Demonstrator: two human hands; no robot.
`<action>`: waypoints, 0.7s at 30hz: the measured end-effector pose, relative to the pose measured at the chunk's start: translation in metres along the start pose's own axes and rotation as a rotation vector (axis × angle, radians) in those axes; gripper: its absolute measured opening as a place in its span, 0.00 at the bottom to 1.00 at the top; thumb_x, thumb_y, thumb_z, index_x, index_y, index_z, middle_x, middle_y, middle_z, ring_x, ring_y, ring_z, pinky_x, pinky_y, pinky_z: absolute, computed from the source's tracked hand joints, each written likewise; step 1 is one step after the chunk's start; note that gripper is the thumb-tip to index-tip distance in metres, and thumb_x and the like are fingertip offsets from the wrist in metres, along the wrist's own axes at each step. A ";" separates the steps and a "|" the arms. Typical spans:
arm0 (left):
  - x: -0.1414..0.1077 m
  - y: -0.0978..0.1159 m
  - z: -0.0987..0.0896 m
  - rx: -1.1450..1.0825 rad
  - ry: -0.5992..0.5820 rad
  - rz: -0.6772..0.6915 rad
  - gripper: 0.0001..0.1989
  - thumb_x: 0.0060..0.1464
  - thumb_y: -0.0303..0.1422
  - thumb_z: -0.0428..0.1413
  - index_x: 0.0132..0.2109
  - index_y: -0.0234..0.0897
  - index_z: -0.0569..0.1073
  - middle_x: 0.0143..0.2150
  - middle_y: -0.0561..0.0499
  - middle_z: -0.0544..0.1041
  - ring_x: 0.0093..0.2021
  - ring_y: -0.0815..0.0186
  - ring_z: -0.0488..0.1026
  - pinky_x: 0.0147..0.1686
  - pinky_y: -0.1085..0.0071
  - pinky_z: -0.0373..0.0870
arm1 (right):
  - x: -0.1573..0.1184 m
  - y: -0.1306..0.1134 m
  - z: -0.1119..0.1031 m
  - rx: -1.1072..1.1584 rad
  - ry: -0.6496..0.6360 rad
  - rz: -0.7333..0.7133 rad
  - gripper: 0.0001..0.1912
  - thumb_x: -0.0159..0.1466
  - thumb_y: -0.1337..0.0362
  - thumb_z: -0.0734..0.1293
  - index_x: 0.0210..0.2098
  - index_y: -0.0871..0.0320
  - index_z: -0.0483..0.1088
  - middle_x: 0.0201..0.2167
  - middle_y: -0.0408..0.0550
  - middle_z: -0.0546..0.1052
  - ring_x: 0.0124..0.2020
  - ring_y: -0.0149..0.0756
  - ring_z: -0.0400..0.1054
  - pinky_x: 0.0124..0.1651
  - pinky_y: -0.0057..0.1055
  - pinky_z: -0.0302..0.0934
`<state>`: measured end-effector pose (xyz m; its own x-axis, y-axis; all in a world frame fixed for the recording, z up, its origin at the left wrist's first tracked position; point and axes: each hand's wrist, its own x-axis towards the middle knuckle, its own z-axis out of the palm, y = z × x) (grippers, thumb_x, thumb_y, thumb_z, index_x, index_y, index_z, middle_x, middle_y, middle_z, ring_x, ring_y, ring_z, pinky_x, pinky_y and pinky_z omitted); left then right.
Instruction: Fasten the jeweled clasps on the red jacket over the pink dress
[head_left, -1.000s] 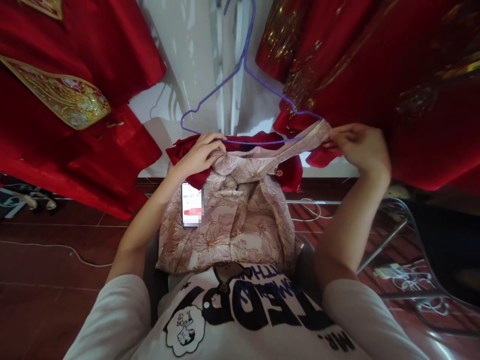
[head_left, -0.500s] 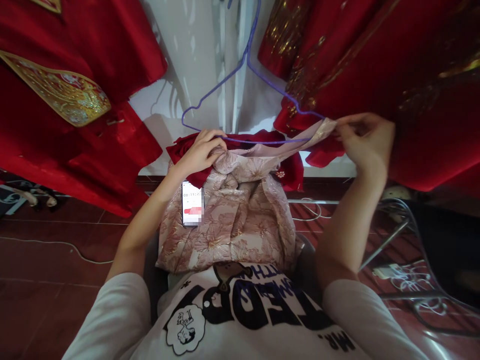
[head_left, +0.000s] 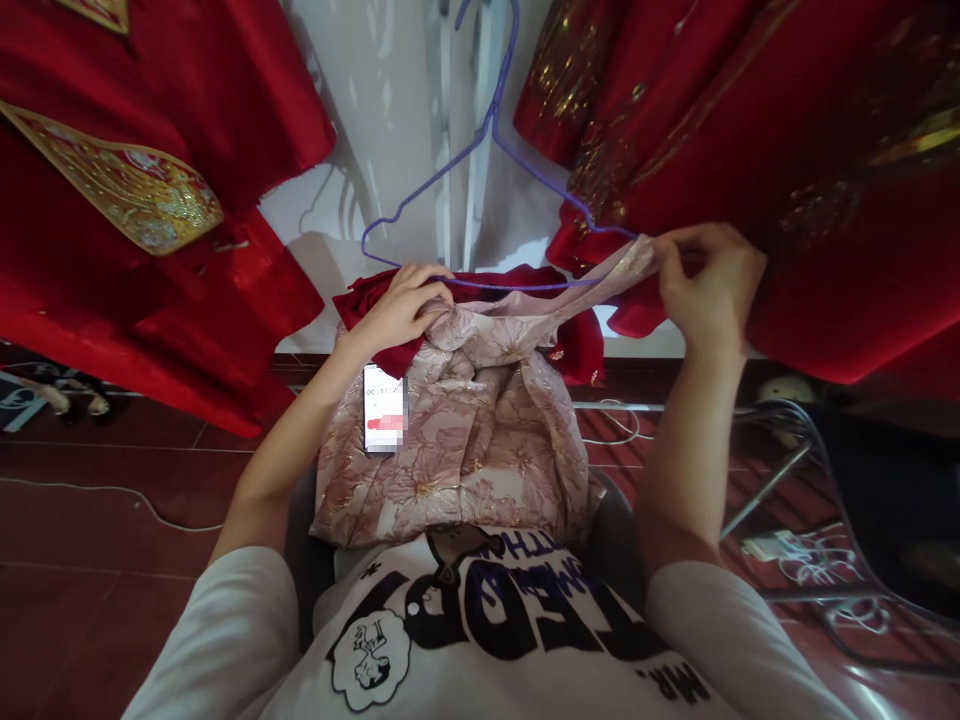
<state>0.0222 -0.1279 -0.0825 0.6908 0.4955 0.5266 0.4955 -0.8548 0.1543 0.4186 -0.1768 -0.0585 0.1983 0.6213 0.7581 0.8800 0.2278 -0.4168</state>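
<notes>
A pink brocade garment [head_left: 442, 450] with gold floral pattern lies across my lap. My left hand [head_left: 412, 305] is closed on its upper edge, close to the bottom bar of a purple clothes hanger [head_left: 450, 160]. Out to the right, my right hand [head_left: 709, 280] pinches the end of the garment's narrow band [head_left: 611, 278], which is drawn up by the hanger's right corner. Dark red cloth [head_left: 517, 278] lies behind the garment. A phone [head_left: 383, 410] with a lit timer screen rests on the brocade, below my left wrist.
Red gowns [head_left: 150, 330] with gold trim hang on both sides. A metal-framed black chair [head_left: 885, 500] stands at right, near bundled white cables [head_left: 817, 560]. Shoes [head_left: 75, 400] sit at the left on the tiled floor [head_left: 97, 540], where a thin cable [head_left: 142, 492] runs.
My right hand has moved a little left, bringing the band's end and the hanger's right side slightly inward. My left hand keeps its hold in nearly the same place.
</notes>
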 end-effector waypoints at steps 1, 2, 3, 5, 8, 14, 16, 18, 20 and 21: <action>0.000 0.000 0.000 -0.006 -0.004 -0.003 0.05 0.67 0.28 0.54 0.45 0.41 0.75 0.63 0.45 0.73 0.62 0.54 0.72 0.70 0.48 0.61 | 0.002 0.003 0.004 -0.022 0.013 -0.021 0.05 0.66 0.72 0.70 0.40 0.60 0.79 0.39 0.53 0.82 0.40 0.45 0.80 0.48 0.45 0.76; 0.000 0.000 0.000 -0.013 -0.010 -0.008 0.05 0.67 0.27 0.54 0.45 0.41 0.75 0.63 0.45 0.73 0.63 0.55 0.72 0.71 0.47 0.59 | 0.005 0.005 0.008 -0.037 0.024 -0.035 0.06 0.66 0.72 0.69 0.40 0.60 0.78 0.39 0.53 0.81 0.41 0.45 0.79 0.49 0.46 0.76; 0.000 0.000 0.001 -0.020 -0.015 -0.014 0.05 0.67 0.27 0.54 0.45 0.41 0.74 0.64 0.45 0.73 0.63 0.55 0.72 0.72 0.46 0.57 | 0.008 0.006 0.013 -0.045 0.032 -0.046 0.06 0.66 0.72 0.68 0.40 0.59 0.78 0.39 0.53 0.81 0.42 0.46 0.79 0.51 0.48 0.75; 0.000 0.000 0.002 -0.036 -0.022 -0.021 0.05 0.67 0.27 0.54 0.46 0.41 0.74 0.64 0.45 0.72 0.65 0.55 0.71 0.74 0.44 0.55 | 0.014 0.002 0.023 -0.042 0.042 -0.075 0.05 0.67 0.71 0.67 0.40 0.58 0.76 0.40 0.53 0.80 0.44 0.48 0.77 0.54 0.51 0.72; 0.002 0.002 0.004 -0.047 -0.029 -0.026 0.06 0.66 0.26 0.55 0.46 0.41 0.74 0.65 0.45 0.72 0.65 0.54 0.71 0.73 0.43 0.54 | 0.022 -0.015 0.036 0.018 0.020 -0.131 0.05 0.70 0.66 0.65 0.40 0.56 0.73 0.42 0.54 0.79 0.49 0.50 0.75 0.58 0.54 0.68; 0.004 0.003 0.003 -0.053 0.089 -0.107 0.10 0.62 0.25 0.55 0.48 0.42 0.75 0.60 0.45 0.74 0.62 0.53 0.73 0.69 0.47 0.63 | 0.020 -0.032 0.055 0.256 -0.067 -0.162 0.06 0.73 0.60 0.61 0.47 0.52 0.67 0.48 0.53 0.78 0.50 0.45 0.74 0.58 0.49 0.68; 0.003 -0.009 -0.001 -0.064 0.237 -0.204 0.13 0.61 0.25 0.57 0.50 0.42 0.74 0.58 0.44 0.74 0.62 0.52 0.72 0.66 0.50 0.68 | 0.016 -0.028 0.058 0.302 -0.100 -0.111 0.06 0.73 0.57 0.61 0.46 0.51 0.66 0.47 0.52 0.78 0.49 0.46 0.74 0.61 0.54 0.64; 0.000 -0.030 -0.009 -0.074 0.425 -0.362 0.13 0.59 0.26 0.59 0.50 0.43 0.73 0.56 0.44 0.74 0.61 0.52 0.72 0.63 0.53 0.71 | 0.015 -0.023 0.060 0.304 -0.123 -0.064 0.07 0.74 0.55 0.61 0.43 0.50 0.66 0.45 0.50 0.77 0.51 0.48 0.73 0.64 0.58 0.60; -0.002 -0.056 -0.019 -0.118 0.574 -0.554 0.12 0.56 0.28 0.61 0.47 0.43 0.72 0.51 0.45 0.74 0.56 0.52 0.74 0.56 0.55 0.74 | 0.016 -0.021 0.061 0.291 -0.135 -0.035 0.09 0.74 0.54 0.62 0.41 0.50 0.65 0.44 0.51 0.77 0.52 0.50 0.72 0.64 0.59 0.59; -0.003 -0.068 -0.025 -0.158 0.600 -0.649 0.13 0.54 0.27 0.63 0.45 0.43 0.71 0.46 0.47 0.75 0.52 0.54 0.75 0.52 0.57 0.76 | 0.017 -0.021 0.061 0.277 -0.135 -0.027 0.09 0.74 0.53 0.63 0.40 0.50 0.65 0.44 0.51 0.78 0.51 0.50 0.72 0.63 0.58 0.60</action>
<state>-0.0270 -0.0749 -0.0732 -0.1133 0.7625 0.6370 0.5834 -0.4679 0.6638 0.3774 -0.1254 -0.0671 0.1012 0.7021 0.7048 0.7295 0.4294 -0.5324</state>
